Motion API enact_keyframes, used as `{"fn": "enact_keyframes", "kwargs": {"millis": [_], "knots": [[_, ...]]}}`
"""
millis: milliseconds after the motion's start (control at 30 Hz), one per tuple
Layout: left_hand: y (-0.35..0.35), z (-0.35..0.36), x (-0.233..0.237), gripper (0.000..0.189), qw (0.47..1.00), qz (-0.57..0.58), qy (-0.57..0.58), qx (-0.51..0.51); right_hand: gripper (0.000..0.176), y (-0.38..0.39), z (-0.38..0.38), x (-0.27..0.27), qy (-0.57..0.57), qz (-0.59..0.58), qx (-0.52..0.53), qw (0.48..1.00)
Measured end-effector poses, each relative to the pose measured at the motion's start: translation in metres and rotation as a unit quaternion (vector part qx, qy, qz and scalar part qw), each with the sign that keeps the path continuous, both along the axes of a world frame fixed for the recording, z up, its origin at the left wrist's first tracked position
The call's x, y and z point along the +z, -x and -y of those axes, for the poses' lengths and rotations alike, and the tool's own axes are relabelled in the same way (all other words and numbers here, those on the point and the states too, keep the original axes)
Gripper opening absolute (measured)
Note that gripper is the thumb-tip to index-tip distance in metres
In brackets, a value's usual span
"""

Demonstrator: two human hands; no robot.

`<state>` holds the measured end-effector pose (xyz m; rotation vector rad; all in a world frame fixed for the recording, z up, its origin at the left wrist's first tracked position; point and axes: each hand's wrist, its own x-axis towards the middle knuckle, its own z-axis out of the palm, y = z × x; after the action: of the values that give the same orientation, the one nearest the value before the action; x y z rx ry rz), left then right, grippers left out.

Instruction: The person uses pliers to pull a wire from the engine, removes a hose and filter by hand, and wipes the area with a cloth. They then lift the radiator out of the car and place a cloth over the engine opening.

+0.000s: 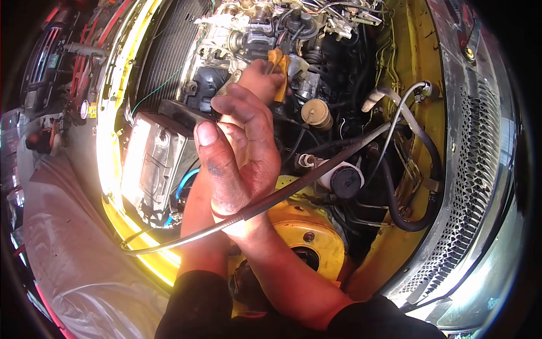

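Rod, slender, partly dark-sleeved (311,176), one: runs from lower left to right of centre, across the front of the right wrist; contact with the skin cannot be told.

Right hand (244,152), centre of the frame: fingers released, loosely bent, thumb raised at left. Nearer than the pliers and apart from them.

Dark sleeves (197,302), two, bottom edge; both cut off by the frame.

Left hand (264,82), above centre, beyond the right hand: fingers clenched round the pliers; its forearm partly hidden behind the right.

Pliers, orange-handled (282,79), one pair, two handles: upper centre, in the left hand, one handle extending below the fingers. Working end lies upward among engine parts, too cluttered to make out.

Strut tower, yellow (310,226), one: below centre, partly covered by the right forearm.

Reservoir (333,178), one, with one black cap (346,181): right of centre, under the rod.

Battery (155,158), one: left of centre.

Round tan cap (317,113), one: right of the left hand.

Radiator (172,53), one: upper left, top cut off.

Cowl grille (471,181), one: right side.

Engine (254,39): top of the frame, upper edge cut off.
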<state>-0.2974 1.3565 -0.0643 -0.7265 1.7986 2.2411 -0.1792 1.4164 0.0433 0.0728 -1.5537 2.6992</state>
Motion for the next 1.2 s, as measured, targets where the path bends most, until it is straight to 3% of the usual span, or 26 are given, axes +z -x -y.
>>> {"fn": "enact_keyframes", "kwargs": {"millis": [67,167,267,367,400,433,500,567,600,633,700,733,800,833,933,967,1000,1067,1133,1200], "knots": [[-0.004,0.000,-0.032,0.033,0.981,-0.077,-0.179,-0.011,0.036,0.001,-0.003,0.001,-0.039,-0.020,-0.007,0.999],[-0.007,-0.012,-0.059,0.036,0.885,-0.178,-0.430,-0.037,0.036,0.001,-0.002,-0.002,-0.017,-0.011,-0.013,1.000],[-0.009,-0.017,-0.059,0.036,0.875,-0.178,-0.449,-0.020,0.041,0.000,-0.001,0.002,0.016,0.021,-0.016,1.000],[-0.019,-0.004,-0.043,0.037,0.890,-0.196,-0.405,-0.081,0.039,0.000,-0.001,0.004,0.015,0.025,-0.017,0.999],[-0.018,0.009,-0.040,0.038,0.899,-0.361,-0.201,-0.144,0.038,-0.002,0.000,0.007,0.044,0.037,-0.020,0.998],[-0.018,0.034,-0.039,0.040,0.853,-0.481,0.040,-0.198,0.036,-0.002,0.003,0.011,0.050,0.047,-0.020,0.997],[-0.073,0.055,-0.023,0.045,0.868,-0.390,0.276,-0.132,0.035,0.001,0.005,0.017,0.029,0.057,-0.022,0.998],[-0.115,0.034,0.046,0.048,0.946,-0.156,0.284,-0.003,0.041,0.002,0.004,0.014,-0.022,0.055,-0.023,0.998],[-0.122,0.037,0.083,0.048,0.947,-0.083,0.310,-0.011,0.042,0.000,0.004,0.016,-0.009,0.060,-0.012,0.998],[-0.130,0.037,0.103,0.044,0.962,-0.022,0.265,0.061,0.043,-0.001,0.003,0.017,-0.013,0.076,-0.007,0.997],[-0.145,0.057,0.124,0.034,0.868,0.131,0.473,0.075,0.042,0.001,0.004,0.018,-0.008,0.088,-0.013,0.996],[-0.161,0.067,0.116,0.036,0.823,0.131,0.542,0.110,0.042,0.001,0.003,0.019,-0.009,0.082,-0.008,0.997],[-0.194,0.090,0.097,0.028,0.676,0.199,0.704,0.087,0.040,0.002,0.001,0.020,-0.008,0.073,-0.009,0.997],[-0.208,0.101,0.084,0.035,0.627,0.218,0.745,0.065,0.038,0.002,0.002,0.020,0.007,0.068,-0.006,0.998],[-0.237,0.130,0.058,0.057,0.566,0.291,0.770,-0.042,0.037,0.000,0.002,0.013,0.091,0.052,0.005,0.994],[-0.226,0.126,0.064,0.060,0.586,0.376,0.717,-0.045,0.038,-0.001,0.000,0.009,0.058,0.050,0.007,0.997],[-0.235,0.130,0.055,0.058,0.522,0.376,0.759,-0.097,0.040,-0.001,-0.001,0.007,0.045,0.047,0.010,0.998],[-0.199,0.085,0.086,0.051,0.480,0.259,0.838,-0.024,0.040,-0.001,-0.002,0.005,0.014,0.030,0.014,0.999],[-0.164,0.046,0.090,0.044,0.630,0.024,0.776,0.007,0.037,0.001,-0.005,0.003,-0.027,-0.014,-0.003,1.000],[-0.122,0.020,0.057,0.031,0.782,-0.150,0.605,-0.007,0.036,0.000,-0.005,0.000,-0.027,-0.038,-0.020,0.999]]}}
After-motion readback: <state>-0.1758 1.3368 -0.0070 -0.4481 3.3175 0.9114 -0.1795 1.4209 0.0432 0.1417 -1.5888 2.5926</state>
